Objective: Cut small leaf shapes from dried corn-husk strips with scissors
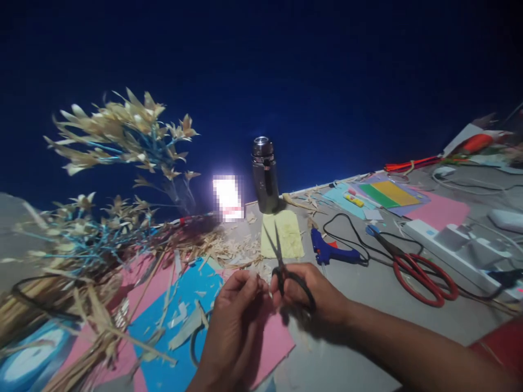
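Note:
My right hand [300, 288] grips a pair of black-handled scissors [277, 245], fingers through the loops, blades pointing away from me and slightly parted. Beside it, my left hand [241, 305] is closed in a pinch; a small bit shows at its fingertips, too small to name. Under both hands lie pink paper [272, 343] and blue paper [163, 321] strewn with pale dried scraps. Beyond the scissors is a yellow sheet [292, 234], with a dark flask [265, 179] upright behind it. Pale shavings [232, 245] are heaped left of the sheet.
Handmade pale flowers on blue stems [134, 130] rise at the left. To the right lie a blue glue gun [333, 250], large red-handled scissors [420, 277], a white power strip [445, 256] with cords and coloured sheets [392, 193]. A bright blurred panel [229, 197] glows at the back.

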Demonstrator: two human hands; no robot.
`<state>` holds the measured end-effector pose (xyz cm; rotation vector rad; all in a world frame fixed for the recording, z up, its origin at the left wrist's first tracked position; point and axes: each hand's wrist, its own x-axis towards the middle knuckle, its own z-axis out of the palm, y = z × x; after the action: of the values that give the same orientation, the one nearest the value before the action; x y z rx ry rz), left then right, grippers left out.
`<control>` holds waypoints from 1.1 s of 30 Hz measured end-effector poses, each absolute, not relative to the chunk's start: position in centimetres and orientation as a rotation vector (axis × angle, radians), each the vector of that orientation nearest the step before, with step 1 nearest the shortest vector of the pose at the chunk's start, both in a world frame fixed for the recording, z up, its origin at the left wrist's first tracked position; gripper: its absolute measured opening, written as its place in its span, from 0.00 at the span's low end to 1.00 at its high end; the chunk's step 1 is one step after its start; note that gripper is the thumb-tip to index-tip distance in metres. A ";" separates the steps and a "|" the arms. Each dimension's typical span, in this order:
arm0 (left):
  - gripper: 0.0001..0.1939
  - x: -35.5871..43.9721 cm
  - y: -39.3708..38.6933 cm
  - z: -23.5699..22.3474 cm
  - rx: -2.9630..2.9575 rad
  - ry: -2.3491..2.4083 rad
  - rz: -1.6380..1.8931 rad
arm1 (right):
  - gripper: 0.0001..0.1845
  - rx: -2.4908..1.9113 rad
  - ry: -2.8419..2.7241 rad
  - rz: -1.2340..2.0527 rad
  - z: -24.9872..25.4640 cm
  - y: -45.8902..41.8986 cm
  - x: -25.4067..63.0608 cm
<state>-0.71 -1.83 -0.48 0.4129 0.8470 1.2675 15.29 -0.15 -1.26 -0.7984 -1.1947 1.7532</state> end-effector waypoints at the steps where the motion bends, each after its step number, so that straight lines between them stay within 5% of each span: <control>1: 0.10 -0.7 -1.8 -0.4 0.385 0.839 1.299 | 0.36 -0.806 -1.246 1.789 -1.7 -0.4 15.1; 8: 0.12 -0.5 -1.7 -0.3 0.306 0.803 1.355 | 0.28 -0.904 -1.282 1.875 -5.0 -1.2 13.8; 23: 0.12 -2.4 -0.8 1.9 0.395 1.074 1.249 | 0.18 -0.940 -1.005 1.786 -3.7 0.4 13.8; 33: 0.09 -3.7 13.9 2.1 1.332 1.505 1.119 | 0.16 -1.040 -1.184 1.648 -2.2 1.5 15.1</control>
<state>-3.72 13.93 2.08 1.3315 1.5050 1.1187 15.12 1.50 -2.19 -1.0401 -1.1837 1.6476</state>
